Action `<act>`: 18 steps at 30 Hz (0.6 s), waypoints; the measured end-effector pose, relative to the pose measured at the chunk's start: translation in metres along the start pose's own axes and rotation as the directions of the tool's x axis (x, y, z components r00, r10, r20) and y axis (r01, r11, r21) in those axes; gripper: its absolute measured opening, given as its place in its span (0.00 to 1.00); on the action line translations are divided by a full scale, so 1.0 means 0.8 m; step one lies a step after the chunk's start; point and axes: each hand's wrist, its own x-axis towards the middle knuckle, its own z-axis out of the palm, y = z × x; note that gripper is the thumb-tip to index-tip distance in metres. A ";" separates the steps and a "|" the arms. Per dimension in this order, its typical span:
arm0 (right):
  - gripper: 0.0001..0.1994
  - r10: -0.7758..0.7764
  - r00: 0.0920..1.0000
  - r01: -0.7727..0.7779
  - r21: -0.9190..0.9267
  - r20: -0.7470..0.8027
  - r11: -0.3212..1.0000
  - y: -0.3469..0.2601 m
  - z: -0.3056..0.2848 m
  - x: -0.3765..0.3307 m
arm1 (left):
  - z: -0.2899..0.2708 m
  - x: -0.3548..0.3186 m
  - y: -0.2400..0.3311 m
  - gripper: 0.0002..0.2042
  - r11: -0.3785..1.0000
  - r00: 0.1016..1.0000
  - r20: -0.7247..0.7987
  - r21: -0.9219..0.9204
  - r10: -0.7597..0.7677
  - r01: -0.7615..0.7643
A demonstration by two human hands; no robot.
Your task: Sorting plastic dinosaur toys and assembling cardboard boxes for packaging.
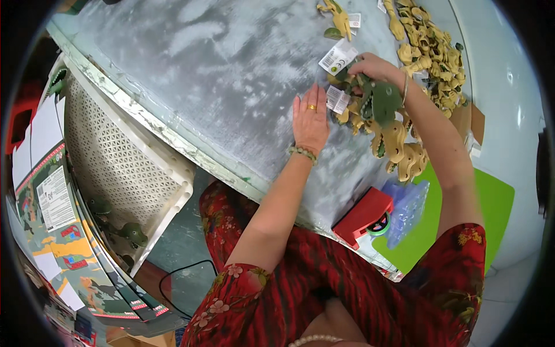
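My left hand (311,121) lies flat on the grey table (231,75), fingers stretched out and holding nothing. Beside its fingertips is a white printed tag (337,99). To the right, my right hand (376,68) is closed on a dark green toy dinosaur (384,104) with an open toothed mouth. Its fingers are partly hidden behind the toy. Another white tag (338,56) sticks out by that hand's fingertips. Below the green toy, tan toy dinosaurs (394,141) lie bunched together. A single tan toy dinosaur (341,20) with a tag rests farther off.
Tan toy pieces (430,52) are heaped at the far right. Near the front edge stand a red tape dispenser (364,217), crumpled clear bluish plastic (407,211) and a green board (491,202). At left, a white perforated crate (115,139) holds green toys, beside printed cardboard sheets (75,248).
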 end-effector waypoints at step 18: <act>0.22 0.035 0.991 -0.063 -0.226 -0.127 0.972 0.000 0.015 0.011 | 0.000 0.002 0.000 0.30 0.999 0.998 0.054 0.033 -0.045 0.043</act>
